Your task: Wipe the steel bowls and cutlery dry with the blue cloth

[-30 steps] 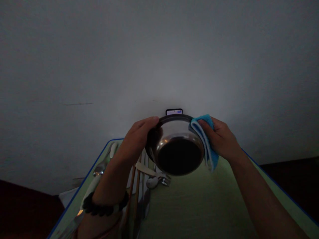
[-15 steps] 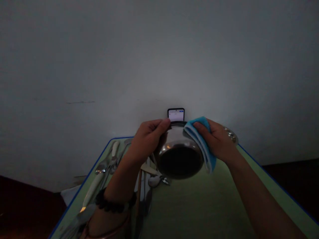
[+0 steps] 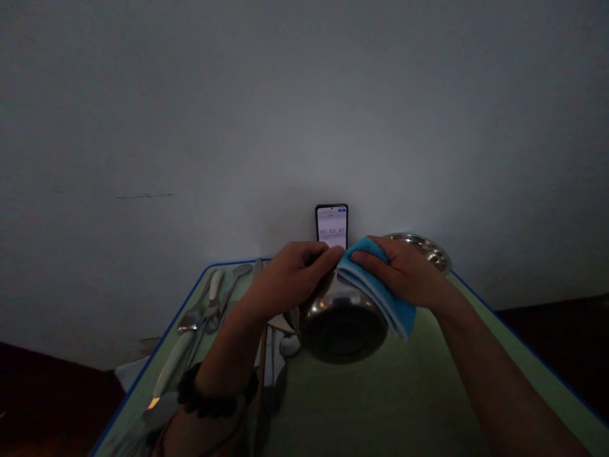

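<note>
A shiny metal bowl (image 3: pixel 343 324) is held tilted above the table, its dark underside turned toward me. My left hand (image 3: pixel 295 274) grips its rim from the left, thumb on the outer wall. On the other side, my right hand (image 3: pixel 404 270) is closed on a folded blue cloth (image 3: pixel 375 279) with a pale edge, which presses against the bowl's right wall and rim. The fingers behind the rim are hidden on both sides. Beneath the bowl's left side, a spoon (image 3: pixel 289 345) lies on the table.
The green table (image 3: pixel 380 406) has a blue edge and stands against a grey wall (image 3: pixel 304 114). A lit phone (image 3: pixel 332 222) showing a timer leans there. Metal cutlery and white-handled utensils (image 3: pixel 172 368) lie along the left. Another metal dish (image 3: pixel 431 251) sits at the back right.
The bowl and both hands have come lower, showing more of the phone and the metal dish behind. The cloth has shifted left along the rim, closer to my left hand.
</note>
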Available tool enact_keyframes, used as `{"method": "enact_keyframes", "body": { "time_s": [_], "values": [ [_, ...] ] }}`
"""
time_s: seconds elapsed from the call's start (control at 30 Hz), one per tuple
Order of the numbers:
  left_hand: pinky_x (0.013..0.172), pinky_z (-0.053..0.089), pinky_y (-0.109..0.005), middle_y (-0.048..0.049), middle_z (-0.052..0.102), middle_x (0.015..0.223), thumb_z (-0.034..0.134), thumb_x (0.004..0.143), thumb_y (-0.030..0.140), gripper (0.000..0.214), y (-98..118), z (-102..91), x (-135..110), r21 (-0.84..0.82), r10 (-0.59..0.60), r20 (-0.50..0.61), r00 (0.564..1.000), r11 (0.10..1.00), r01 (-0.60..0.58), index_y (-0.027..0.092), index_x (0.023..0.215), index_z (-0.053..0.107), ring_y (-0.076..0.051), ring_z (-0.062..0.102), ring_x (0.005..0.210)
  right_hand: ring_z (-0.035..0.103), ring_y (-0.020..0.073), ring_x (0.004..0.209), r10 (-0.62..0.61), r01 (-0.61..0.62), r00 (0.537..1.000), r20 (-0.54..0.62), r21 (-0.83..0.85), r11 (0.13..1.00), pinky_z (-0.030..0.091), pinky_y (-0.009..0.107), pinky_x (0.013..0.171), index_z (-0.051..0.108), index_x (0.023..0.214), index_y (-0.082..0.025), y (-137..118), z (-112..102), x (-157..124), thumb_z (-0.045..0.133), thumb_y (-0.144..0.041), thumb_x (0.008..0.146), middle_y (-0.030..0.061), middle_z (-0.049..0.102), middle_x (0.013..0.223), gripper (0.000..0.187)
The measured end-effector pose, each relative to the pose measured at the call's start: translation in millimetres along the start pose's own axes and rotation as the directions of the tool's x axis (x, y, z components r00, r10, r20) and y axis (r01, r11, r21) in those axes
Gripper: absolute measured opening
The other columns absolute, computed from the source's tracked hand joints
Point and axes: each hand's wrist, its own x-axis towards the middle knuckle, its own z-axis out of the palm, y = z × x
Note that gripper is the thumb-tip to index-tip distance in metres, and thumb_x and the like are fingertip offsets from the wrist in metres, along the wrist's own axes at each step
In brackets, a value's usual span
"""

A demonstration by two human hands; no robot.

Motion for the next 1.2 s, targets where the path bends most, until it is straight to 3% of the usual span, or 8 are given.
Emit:
{"method": "enact_keyframes", "body": {
  "time_s": [0.17, 0.5, 0.6, 0.8, 0.9, 1.03, 1.2],
  "values": [
    [0.039, 0.027, -0.018, 0.0057, 0.039, 0.048, 0.046, 0.082, 0.042, 0.038, -0.3, -1.1, 0.2, 0.027, 0.019, -0.031, 0.999, 0.999, -0.018, 0.017, 0.054, 0.047, -0.007, 0.035, 0.043, 0.048, 0.0106, 0.056, -0.008, 0.008, 1.0, -0.009, -0.039, 0.999, 0.035, 0.024, 0.055, 0.052, 0.07, -0.02, -3.1, 3.9, 1.0, 0.041, -0.046, 0.086, -0.0027, 0.055, 0.062, 0.033],
    [0.037, 0.025, -0.02, 0.0042, 0.045, 0.045, 0.051, 0.078, 0.047, 0.036, -13.8, -4.9, 3.8, -0.353, -0.153, -0.247, 0.957, 0.934, 0.058, 0.017, 0.058, 0.052, -0.007, 0.037, 0.037, 0.048, 0.0112, 0.056, -0.006, -0.018, 0.978, -0.207, -0.116, 0.993, 0.034, 0.025, 0.053, 0.048, 0.066, -0.02, 6.0, -2.5, -0.6, 0.038, -0.045, 0.088, -0.0021, 0.054, 0.062, 0.034],
    [0.04, 0.028, -0.02, 0.0044, 0.045, 0.048, 0.049, 0.08, 0.045, 0.034, -13.9, -5.6, 2.9, -0.308, -0.122, -0.223, 0.967, 0.95, 0.049, 0.018, 0.06, 0.052, -0.008, 0.039, 0.041, 0.048, 0.0111, 0.055, 0.013, -0.041, 0.978, -0.209, -0.132, 0.99, 0.034, 0.025, 0.053, 0.047, 0.066, -0.02, 7.2, -5.2, -1.2, 0.038, -0.046, 0.088, -0.0024, 0.053, 0.06, 0.035],
    [0.044, 0.033, -0.018, 0.0039, 0.047, 0.054, 0.048, 0.081, 0.042, 0.033, -7.2, -4.4, -0.1, -0.017, -0.02, 0.038, 0.999, 1.0, 0.021, 0.017, 0.061, 0.055, -0.008, 0.042, 0.048, 0.046, 0.0104, 0.053, -0.02, 0.019, 1.0, -0.006, -0.137, 0.99, 0.033, 0.024, 0.053, 0.048, 0.066, -0.02, 1.1, -1.8, -0.6, 0.04, -0.047, 0.087, -0.003, 0.054, 0.059, 0.035],
    [0.043, 0.032, -0.019, 0.0038, 0.047, 0.052, 0.047, 0.081, 0.043, 0.035, -4.6, -2.5, 0.1, 0.031, -0.012, 0.041, 0.999, 0.999, 0.011, 0.016, 0.06, 0.055, -0.008, 0.041, 0.048, 0.046, 0.0104, 0.054, -0.014, 0.017, 1.0, 0.028, -0.129, 0.992, 0.032, 0.025, 0.054, 0.047, 0.066, -0.02, -2.9, 3.3, 0.2, 0.041, -0.047, 0.086, -0.0032, 0.053, 0.059, 0.035],
    [0.042, 0.029, -0.02, 0.0048, 0.044, 0.048, 0.048, 0.08, 0.045, 0.038, -4.8, -4.7, 0.4, -0.039, -0.08, 0.027, 0.996, 0.996, 0.081, 0.016, 0.057, 0.052, -0.007, 0.038, 0.044, 0.047, 0.0105, 0.055, 0.008, -0.007, 1.0, 0.014, -0.098, 0.995, 0.033, 0.024, 0.054, 0.049, 0.068, -0.02, -3.6, 7.1, 0.8, 0.041, -0.048, 0.086, -0.0033, 0.053, 0.06, 0.034],
    [0.041, 0.026, -0.021, 0.0056, 0.042, 0.049, 0.053, 0.078, 0.046, 0.035, -13.6, -8.2, 2.9, -0.295, -0.17, -0.093, 0.981, 0.946, 0.136, 0.016, 0.06, 0.054, -0.007, 0.037, 0.041, 0.048, 0.0109, 0.057, 0.02, -0.023, 0.998, -0.06, -0.049, 0.999, 0.035, 0.024, 0.055, 0.051, 0.07, -0.02, 1.9, 3.3, -0.4, 0.039, -0.046, 0.088, -0.0028, 0.055, 0.063, 0.034]
  ]
}}
